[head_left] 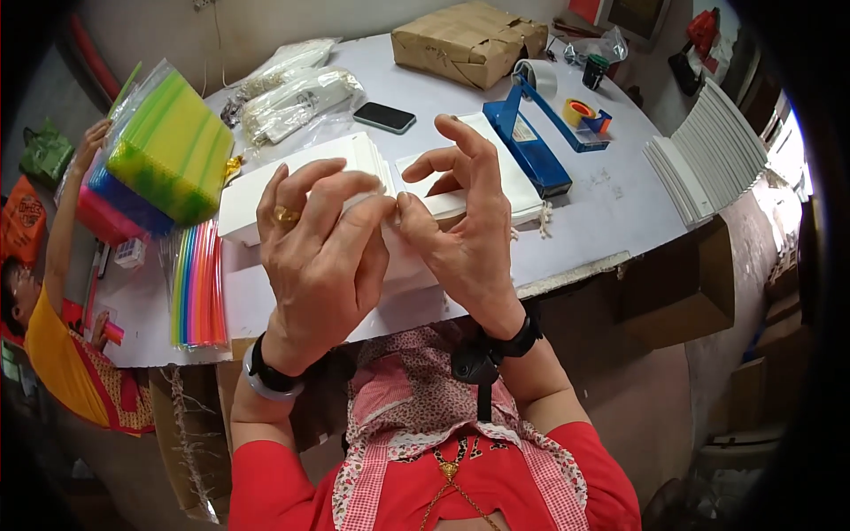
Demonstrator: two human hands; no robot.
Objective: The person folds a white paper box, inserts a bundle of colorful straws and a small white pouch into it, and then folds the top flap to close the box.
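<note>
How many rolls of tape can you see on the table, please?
2. A white roll lies beside the brown parcel, behind the blue dispenser; a yellow roll sits right of the dispenser. Others may be hidden behind the clutter.

A small packing workshop: table with tape dispenser, wrapped parcel, bagged colourful stock.

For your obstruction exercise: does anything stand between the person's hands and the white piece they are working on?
Nothing visible does. The left hand and right hand already pinch the white piece between their fingertips, above the white stack on the table.
</note>
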